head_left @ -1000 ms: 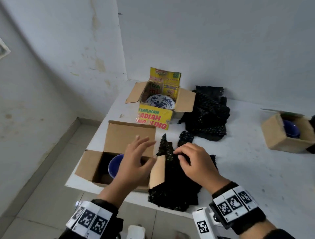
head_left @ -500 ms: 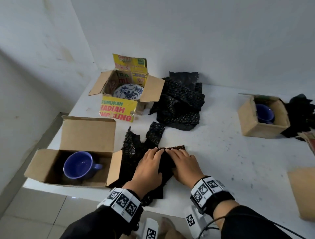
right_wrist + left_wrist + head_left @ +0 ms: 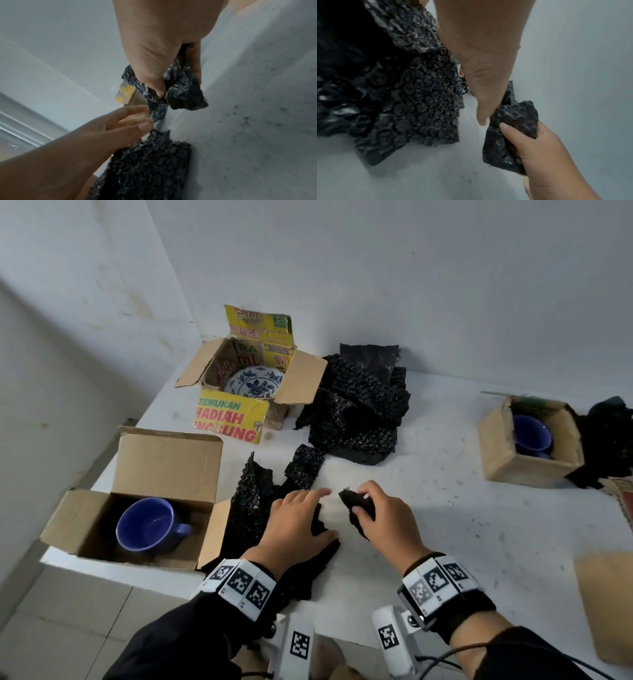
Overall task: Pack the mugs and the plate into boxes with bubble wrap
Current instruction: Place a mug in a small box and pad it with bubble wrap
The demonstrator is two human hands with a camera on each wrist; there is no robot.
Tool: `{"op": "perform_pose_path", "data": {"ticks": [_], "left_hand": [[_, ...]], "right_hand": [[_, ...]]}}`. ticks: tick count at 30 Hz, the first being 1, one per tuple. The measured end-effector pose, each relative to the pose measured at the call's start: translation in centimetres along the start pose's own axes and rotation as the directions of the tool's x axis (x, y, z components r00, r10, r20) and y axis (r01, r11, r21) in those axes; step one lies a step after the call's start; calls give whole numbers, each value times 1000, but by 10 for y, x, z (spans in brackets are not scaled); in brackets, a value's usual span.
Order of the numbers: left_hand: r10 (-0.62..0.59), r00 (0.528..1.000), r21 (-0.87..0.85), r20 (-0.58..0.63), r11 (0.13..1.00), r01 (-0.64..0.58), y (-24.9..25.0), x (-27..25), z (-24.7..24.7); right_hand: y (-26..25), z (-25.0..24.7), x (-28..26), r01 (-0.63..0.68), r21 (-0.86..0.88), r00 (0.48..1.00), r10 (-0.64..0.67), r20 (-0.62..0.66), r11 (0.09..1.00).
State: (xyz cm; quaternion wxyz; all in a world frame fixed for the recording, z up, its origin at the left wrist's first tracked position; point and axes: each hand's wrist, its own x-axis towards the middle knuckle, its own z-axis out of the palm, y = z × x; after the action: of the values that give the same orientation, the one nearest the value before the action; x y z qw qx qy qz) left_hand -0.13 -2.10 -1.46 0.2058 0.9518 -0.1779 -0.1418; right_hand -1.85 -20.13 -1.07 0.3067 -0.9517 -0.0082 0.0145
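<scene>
Right hand [image 3: 383,518] clenches a small torn piece of black bubble wrap [image 3: 356,501], thumb on top and fingers curled beneath it, lifted just off the white speckled surface [image 3: 445,508]; left hand [image 3: 294,525] lies flat with straight fingers on the larger sheet of black bubble wrap [image 3: 253,508], pinning it down; the two pieces sit apart, a strip of bare surface between them. Judging by this, the step in hand is tearing off padding for a mug; the next move calls for carrying the piece to the open brown cardboard box [image 3: 164,467] just left of that sheet, where the blue ceramic mug [image 3: 147,525] stands upright and unwrapped, and tucking it around the mug.
</scene>
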Motion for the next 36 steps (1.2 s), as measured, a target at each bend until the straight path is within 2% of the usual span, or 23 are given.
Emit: {"op": "perform_pose_path", "data": {"ticks": [3, 6, 8, 11, 14, 16, 19, 22, 25, 27, 29, 32, 34, 36], "left_hand": [[94, 991, -325, -98, 938, -121, 12, -1, -13], [85, 961, -431, -265, 881, -197, 17, -6, -35], [16, 937, -477, -350, 857, -193, 12, -10, -52], [-113, 900, -575, -421, 801, -168, -9, -20, -77], [-173, 879, -639, -445, 749, -177, -40, -38, -104], [-212, 879, -619, -427, 777, -113, -64, -52, -117], [-277, 859, -517, -432, 856, 15, -98, -76, -132], [-360, 817, -429, -450, 890, 155, -131, -101, -136], [-382, 786, -396, -486, 898, 191, -166, -117, -126], [-383, 767, -396, -515, 900, 184, -184, -122, -117], [-411, 758, -447, -507, 877, 176, -196, -124, -110], [-470, 778, -624, -416, 770, 132, -208, -130, -102], [-487, 804, -711, -340, 693, 119, -214, -133, -97], [-500, 818, -746, -283, 652, 140, -218, -134, -92]], "right_hand": [[-17, -12, 4, 46, 69, 999, -46, -1, 997], [-40, -21, 12, 115, 141, 993, -113, -26, 983], [-58, -25, 18, 186, 210, 982, -180, -49, 960], [-89, -24, 25, 287, 313, 955, -297, -14, 905], [-123, -15, 30, 305, 373, 944, -331, 4, 876], [-144, -6, 34, 304, 368, 943, -332, 13, 879], [-173, 17, 39, 336, 282, 933, -358, 28, 898], [-195, 49, 43, 352, 142, 921, -369, 124, 925], [-209, 77, 38, 400, -56, 888, -372, 272, 915], [-214, 92, 31, 464, -219, 861, -378, 341, 858], [-216, 103, 22, 508, -350, 845, -377, 379, 787], [-218, 119, 12, 545, -426, 823, -364, 435, 722], [-218, 125, 11, 551, -437, 814, -343, 468, 711], [-221, 127, 14, 545, -427, 807, -313, 500, 721]]}}
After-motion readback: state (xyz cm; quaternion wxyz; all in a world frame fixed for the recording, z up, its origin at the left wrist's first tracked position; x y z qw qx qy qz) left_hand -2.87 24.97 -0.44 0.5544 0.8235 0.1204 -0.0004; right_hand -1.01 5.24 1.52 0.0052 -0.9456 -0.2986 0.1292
